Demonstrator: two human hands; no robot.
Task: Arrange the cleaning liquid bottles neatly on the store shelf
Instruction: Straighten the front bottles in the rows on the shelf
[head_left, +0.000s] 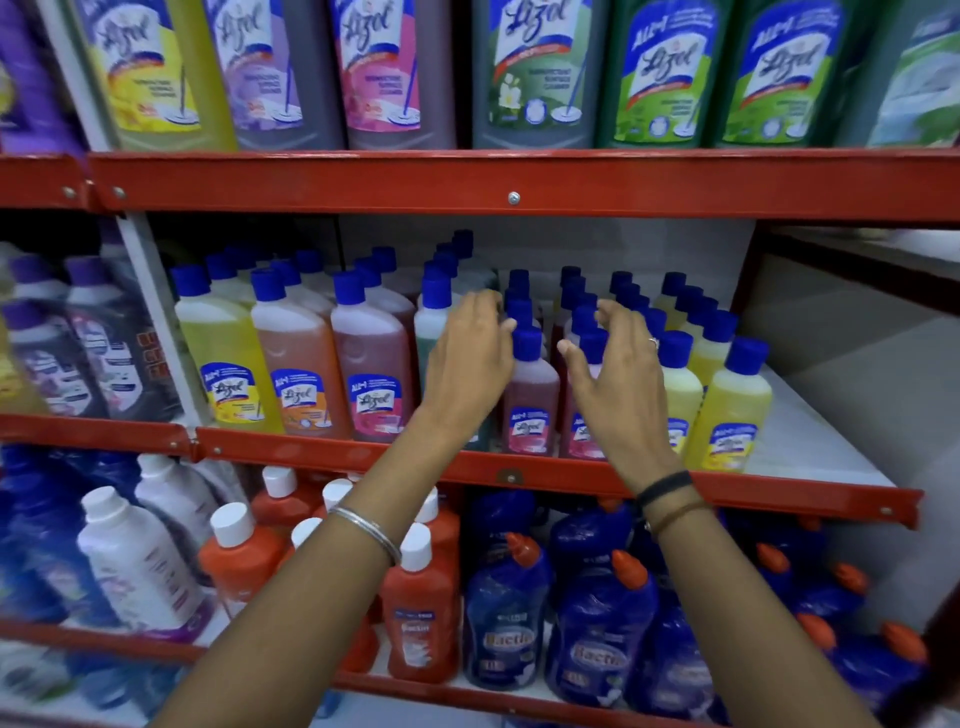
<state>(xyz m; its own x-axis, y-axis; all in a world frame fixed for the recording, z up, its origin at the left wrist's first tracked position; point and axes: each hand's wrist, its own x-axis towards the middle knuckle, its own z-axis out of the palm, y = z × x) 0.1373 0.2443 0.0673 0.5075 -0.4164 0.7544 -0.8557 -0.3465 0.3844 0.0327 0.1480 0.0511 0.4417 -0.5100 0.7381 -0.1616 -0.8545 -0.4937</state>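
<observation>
Now both hands are up at the middle shelf (363, 457), a red metal ledge with a white board behind it. The left hand (470, 358) has its fingers (488, 306) spread and loosely curled, released, palm lying against the side of the tall green bottle (431, 322) while the fingertips hover just beside the blue cap of a small pink bottle (530, 400). The right hand (618, 379), at three o'clock from that pink bottle, is open too, fingers bowed over a cluster of blue caps (587, 317), gripping nothing; whether the fingertips actually touch the caps, I cannot tell. A thin ring sits on one finger, dark bands on that wrist, a silver bangle (369, 535) on the left.

The bottles are smooth translucent plastic with ribbed blue screw caps and glossy labels. Small yellow bottles (727, 410) stand at three o'clock of the right hand; taller yellow, orange and pink ones line up at nine o'clock of the left hand. Below, at six o'clock, stand orange bottles with white caps (415, 597) and dark blue angled-neck bottles (504, 613).
</observation>
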